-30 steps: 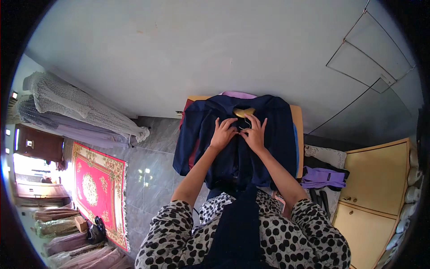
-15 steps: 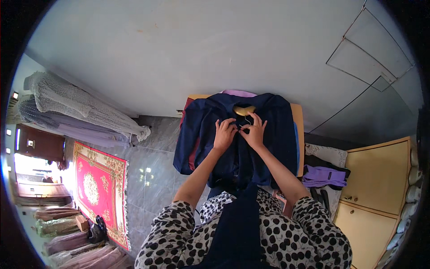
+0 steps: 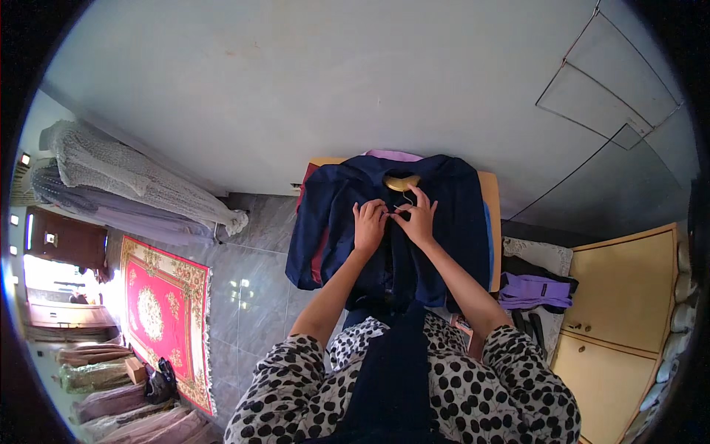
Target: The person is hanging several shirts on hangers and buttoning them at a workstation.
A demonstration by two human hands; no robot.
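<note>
Packages: a small brown box (image 3: 135, 368) sits on the floor at the lower left, just beside the red rug's near corner and a dark bag; whether it is cardboard is hard to tell.
Labels: none can be made out on the clothes or the furniture.
Signs: none show on the walls.
Screens: none show; the bright patch at the far left is too blurred to tell what it is.
</note>
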